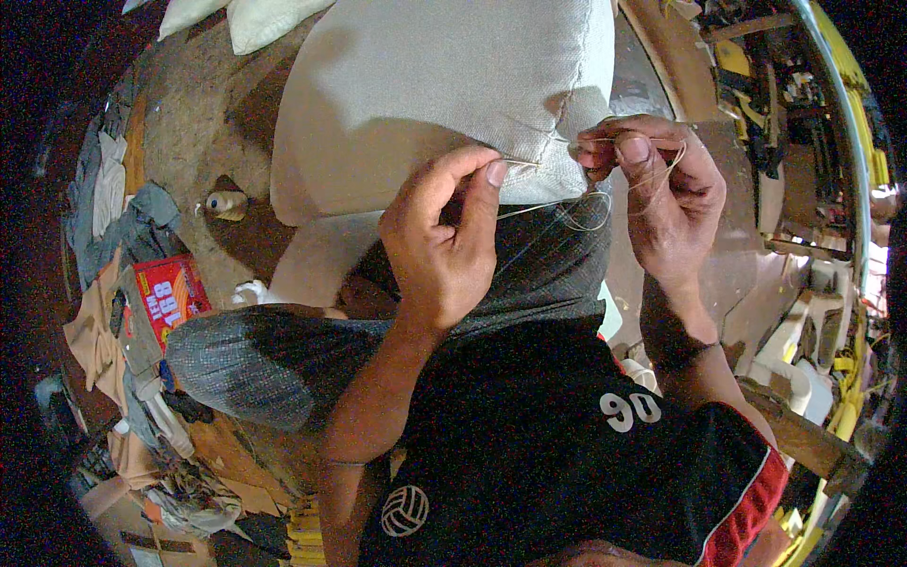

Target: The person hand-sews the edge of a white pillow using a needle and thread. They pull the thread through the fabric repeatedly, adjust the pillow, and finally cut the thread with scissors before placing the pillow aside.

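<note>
A light grey fabric cushion (416, 94) rests on and beyond my lap, with a seam (564, 113) running down to its near right corner. My left hand (444, 227) is closed, thumb and forefinger pinching a thin pale strand at that corner; whether it is thread or a needle is hard to see. To the right of the corner, my right hand (666, 198) pinches thread between thumb and fingers. The pale thread (529, 206) hangs in loose loops between both hands, just below the cushion's edge.
A spool of thread (227, 205) stands on the brown floor (189, 123) to the left. Nearby lie a red packet (172, 288) and heaped cloth scraps (142, 227). White cushions (269, 21) are at the far left. Wooden pieces (803, 331) crowd the right side.
</note>
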`<state>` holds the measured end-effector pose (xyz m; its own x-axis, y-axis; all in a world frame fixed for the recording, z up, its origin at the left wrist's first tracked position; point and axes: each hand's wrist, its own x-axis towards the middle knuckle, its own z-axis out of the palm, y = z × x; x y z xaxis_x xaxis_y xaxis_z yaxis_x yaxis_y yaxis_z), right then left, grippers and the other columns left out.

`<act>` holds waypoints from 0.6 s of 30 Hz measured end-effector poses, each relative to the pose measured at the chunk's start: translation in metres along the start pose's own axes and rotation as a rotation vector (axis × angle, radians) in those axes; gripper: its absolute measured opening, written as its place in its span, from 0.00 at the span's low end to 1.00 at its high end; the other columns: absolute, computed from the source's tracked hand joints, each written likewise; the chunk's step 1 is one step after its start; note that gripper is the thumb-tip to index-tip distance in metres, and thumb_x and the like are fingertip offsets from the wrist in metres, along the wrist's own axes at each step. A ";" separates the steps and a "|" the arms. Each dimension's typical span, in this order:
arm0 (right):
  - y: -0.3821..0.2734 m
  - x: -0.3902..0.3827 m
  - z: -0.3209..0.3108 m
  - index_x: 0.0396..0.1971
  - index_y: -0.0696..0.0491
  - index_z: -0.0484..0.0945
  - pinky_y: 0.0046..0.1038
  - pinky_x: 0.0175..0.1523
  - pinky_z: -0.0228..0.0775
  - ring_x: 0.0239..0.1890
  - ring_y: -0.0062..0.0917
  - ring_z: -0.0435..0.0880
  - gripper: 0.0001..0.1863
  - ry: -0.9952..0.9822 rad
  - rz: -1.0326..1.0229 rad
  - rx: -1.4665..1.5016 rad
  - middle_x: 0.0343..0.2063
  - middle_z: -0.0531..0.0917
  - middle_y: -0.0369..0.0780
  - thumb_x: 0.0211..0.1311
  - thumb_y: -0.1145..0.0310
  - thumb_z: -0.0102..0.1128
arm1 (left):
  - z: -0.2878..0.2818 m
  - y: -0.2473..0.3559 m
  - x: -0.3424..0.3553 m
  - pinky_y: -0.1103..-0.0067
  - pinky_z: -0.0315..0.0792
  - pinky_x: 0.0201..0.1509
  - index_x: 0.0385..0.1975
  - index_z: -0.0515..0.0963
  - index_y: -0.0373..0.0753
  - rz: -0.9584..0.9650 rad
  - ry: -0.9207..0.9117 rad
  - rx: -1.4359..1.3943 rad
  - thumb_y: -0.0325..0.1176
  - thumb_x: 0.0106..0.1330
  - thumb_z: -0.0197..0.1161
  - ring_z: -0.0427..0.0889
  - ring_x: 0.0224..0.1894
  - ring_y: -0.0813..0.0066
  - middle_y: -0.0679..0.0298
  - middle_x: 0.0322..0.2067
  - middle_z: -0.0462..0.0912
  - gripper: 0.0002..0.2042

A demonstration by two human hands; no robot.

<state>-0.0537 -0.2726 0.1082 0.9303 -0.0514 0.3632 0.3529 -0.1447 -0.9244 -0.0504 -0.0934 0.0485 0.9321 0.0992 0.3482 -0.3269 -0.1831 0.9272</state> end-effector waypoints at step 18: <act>0.003 -0.002 -0.007 0.38 0.60 0.84 0.25 0.40 0.77 0.35 0.25 0.86 0.05 -0.113 -0.226 -0.300 0.36 0.88 0.42 0.65 0.76 0.63 | -0.001 0.001 0.001 0.75 0.76 0.38 0.38 0.82 0.35 -0.022 -0.016 0.016 0.28 0.65 0.67 0.83 0.32 0.69 0.57 0.33 0.86 0.05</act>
<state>-0.0547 -0.2796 0.1052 0.8435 0.1214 0.5233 0.5208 -0.4233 -0.7414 -0.0501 -0.0927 0.0496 0.9414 0.0874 0.3257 -0.3042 -0.1967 0.9321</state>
